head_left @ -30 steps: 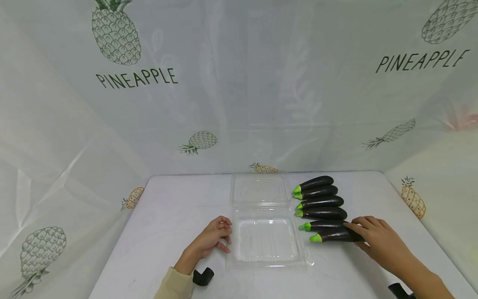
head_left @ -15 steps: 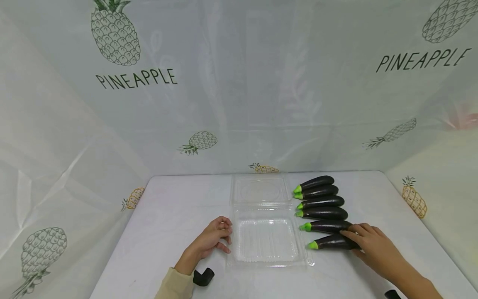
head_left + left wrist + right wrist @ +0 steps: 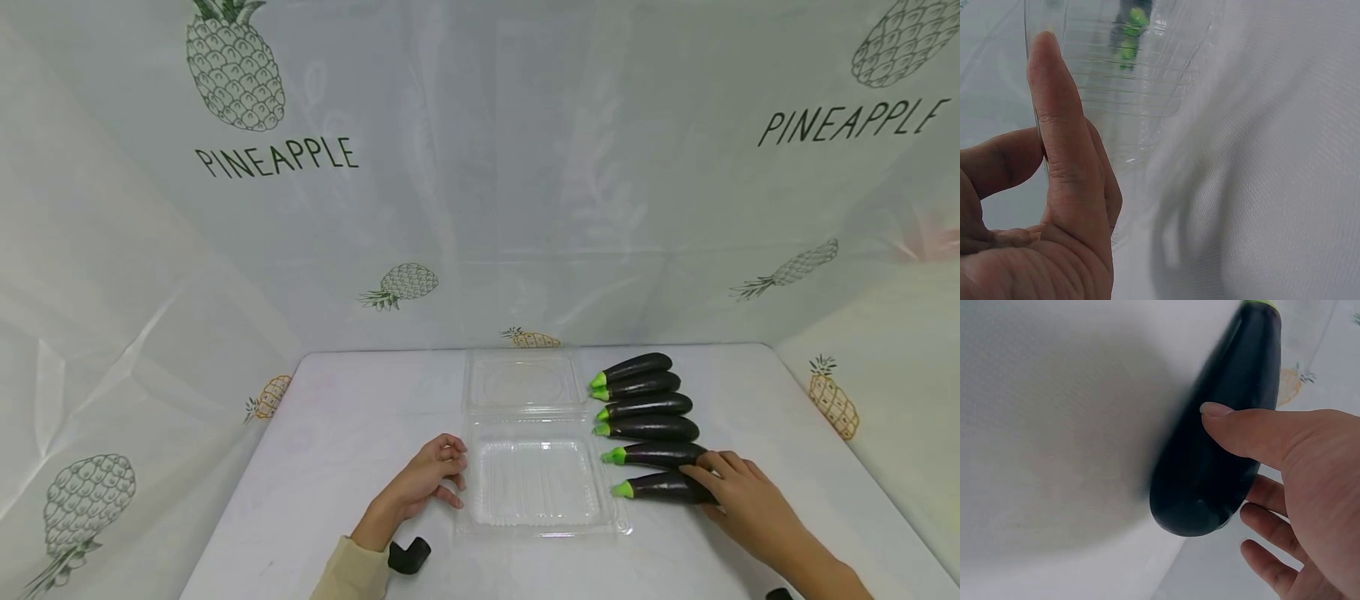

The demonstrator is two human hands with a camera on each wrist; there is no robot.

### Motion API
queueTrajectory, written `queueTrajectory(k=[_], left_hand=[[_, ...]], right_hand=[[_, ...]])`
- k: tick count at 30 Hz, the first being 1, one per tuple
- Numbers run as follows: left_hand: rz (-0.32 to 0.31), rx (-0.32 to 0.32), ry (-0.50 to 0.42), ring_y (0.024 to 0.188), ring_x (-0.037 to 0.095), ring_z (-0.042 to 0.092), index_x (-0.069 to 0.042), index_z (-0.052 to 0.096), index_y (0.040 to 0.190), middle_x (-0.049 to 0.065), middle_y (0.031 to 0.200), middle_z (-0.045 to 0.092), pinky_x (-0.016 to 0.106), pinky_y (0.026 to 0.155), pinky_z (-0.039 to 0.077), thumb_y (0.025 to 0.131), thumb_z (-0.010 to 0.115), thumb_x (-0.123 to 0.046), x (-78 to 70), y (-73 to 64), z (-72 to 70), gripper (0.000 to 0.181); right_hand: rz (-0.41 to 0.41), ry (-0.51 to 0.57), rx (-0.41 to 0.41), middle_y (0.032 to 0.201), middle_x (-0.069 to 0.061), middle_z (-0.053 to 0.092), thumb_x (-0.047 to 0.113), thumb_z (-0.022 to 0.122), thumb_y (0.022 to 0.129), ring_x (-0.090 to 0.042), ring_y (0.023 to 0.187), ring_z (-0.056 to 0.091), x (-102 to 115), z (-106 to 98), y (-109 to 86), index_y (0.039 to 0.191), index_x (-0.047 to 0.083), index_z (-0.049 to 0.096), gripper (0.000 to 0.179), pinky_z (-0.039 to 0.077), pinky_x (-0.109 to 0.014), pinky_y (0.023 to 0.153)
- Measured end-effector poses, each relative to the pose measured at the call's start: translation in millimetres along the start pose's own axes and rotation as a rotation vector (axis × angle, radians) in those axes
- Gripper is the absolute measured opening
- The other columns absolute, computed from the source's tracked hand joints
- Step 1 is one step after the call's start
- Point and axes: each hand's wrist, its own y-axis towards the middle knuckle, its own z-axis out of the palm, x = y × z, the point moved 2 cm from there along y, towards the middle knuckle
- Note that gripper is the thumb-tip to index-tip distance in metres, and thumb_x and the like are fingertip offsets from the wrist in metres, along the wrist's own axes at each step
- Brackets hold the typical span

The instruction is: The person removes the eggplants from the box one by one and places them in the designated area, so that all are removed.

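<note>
My right hand [image 3: 746, 504] grips the blunt end of the nearest eggplant [image 3: 667, 487], a glossy dark purple one with a green cap pointing left. In the right wrist view the thumb lies across the eggplant [image 3: 1222, 381], other fingers on its far side. Its body sits low over the white table. Left of it stands a clear plastic clamshell container [image 3: 536, 483], hinged lid [image 3: 521, 381] laid back, nothing inside. My left hand [image 3: 423, 479] is at the container's left rim; in the left wrist view the hand [image 3: 1072, 162] has the rim between thumb and fingers.
Several more eggplants [image 3: 648, 428] lie in a column to the container's right, caps toward it. A black curved piece [image 3: 408, 556] is by the left wrist. A pineapple-print sheet [image 3: 525, 208] hangs around the white table [image 3: 360, 417].
The nearest eggplant has shifted toward me and slightly left with my right hand, opening a gap from the eggplant behind it. My left hand and the container stay in place.
</note>
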Motion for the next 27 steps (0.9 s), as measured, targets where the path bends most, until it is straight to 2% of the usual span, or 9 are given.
queueTrajectory(k=[13,22,27], left_hand=[[0.0,-0.003,0.004,0.076,0.016,0.058,0.004,0.043,0.125,0.003,0.091,0.05,0.027,0.055,0.061,0.107,0.052,-0.002,0.2,2.8,0.0,0.021],[0.001,0.0,0.003,0.076,0.016,0.058,0.004,0.043,0.124,0.003,0.09,0.05,0.028,0.055,0.062,0.107,0.053,-0.002,1.1,4.8,-1.1,0.021],[-0.003,-0.004,0.001,0.076,0.016,0.058,0.004,0.043,0.125,0.002,0.09,0.05,0.028,0.055,0.062,0.107,0.053,-0.002,1.1,5.4,-1.8,0.021]], right_hand=[[0.014,0.003,-0.043,0.109,-0.01,0.064,0.008,0.103,0.052,-0.036,0.102,0.062,-0.7,3.7,4.9,0.109,0.007,0.074,0.063,0.058,-0.057,0.083],[0.065,0.003,0.003,0.112,-0.012,0.065,0.004,0.101,0.058,-0.04,0.106,0.062,3.6,3.9,4.2,0.114,0.006,0.074,0.062,0.057,-0.06,0.087],[0.066,0.006,-0.009,0.113,-0.011,0.065,0.003,0.1,0.058,-0.04,0.106,0.062,4.9,3.7,3.3,0.115,0.006,0.073,0.064,0.057,-0.06,0.086]])
